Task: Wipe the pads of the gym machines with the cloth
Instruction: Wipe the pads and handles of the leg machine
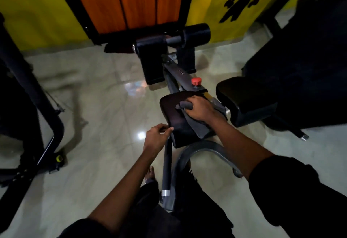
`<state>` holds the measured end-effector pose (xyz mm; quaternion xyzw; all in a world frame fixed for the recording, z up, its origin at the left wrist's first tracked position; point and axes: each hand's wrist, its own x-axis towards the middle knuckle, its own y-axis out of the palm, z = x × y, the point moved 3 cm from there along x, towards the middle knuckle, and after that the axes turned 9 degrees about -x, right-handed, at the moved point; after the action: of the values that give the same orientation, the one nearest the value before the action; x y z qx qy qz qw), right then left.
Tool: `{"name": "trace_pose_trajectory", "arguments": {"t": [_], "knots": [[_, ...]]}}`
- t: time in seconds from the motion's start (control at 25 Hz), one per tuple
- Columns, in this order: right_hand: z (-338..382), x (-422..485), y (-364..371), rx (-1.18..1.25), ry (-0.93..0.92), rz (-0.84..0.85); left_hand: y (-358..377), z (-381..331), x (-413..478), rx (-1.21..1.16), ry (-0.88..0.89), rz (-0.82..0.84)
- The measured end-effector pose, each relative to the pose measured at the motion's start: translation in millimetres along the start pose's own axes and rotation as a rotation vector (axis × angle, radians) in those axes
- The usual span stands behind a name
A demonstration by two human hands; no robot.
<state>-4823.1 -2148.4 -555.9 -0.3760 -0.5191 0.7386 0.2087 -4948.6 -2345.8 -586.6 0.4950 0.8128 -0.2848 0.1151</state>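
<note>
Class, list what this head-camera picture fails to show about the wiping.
1. Head view: the pad beneath the cloth and right hand, covered by both.
2. Head view: whether the left hand touches the pad, blurred.
3. Head view: the neighbouring pad, right side lost in shadow.

Black sleeves (291, 190) to the elbows, bare forearms (116, 190), black trousers (197, 211).
</note>
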Motion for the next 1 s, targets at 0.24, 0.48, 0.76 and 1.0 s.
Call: {"name": "trace_pose_trajectory", "arguments": {"t": [0.24, 0.48, 0.76, 1.0], "knots": [[16.6, 5.4, -0.9, 0.032, -0.257, 0.105, 42.4, 11.8, -39.7, -0.319, -0.066, -0.241], [48.2, 24.1, -0.5, 0.018, -0.43, 0.173, 62.1, 51.3, -48.6, -0.334, -0.113, -0.252], [93.7, 24.0, -7.4, -0.219, -0.649, 0.393, 45.9, 80.8, -46.6, -0.05, -0.128, 0.057], [121.1, 18.9, -3.0, -0.567, -0.671, 0.491, 25.6, 86.1, -26.6, 0.063, -0.107, 0.197]]}}
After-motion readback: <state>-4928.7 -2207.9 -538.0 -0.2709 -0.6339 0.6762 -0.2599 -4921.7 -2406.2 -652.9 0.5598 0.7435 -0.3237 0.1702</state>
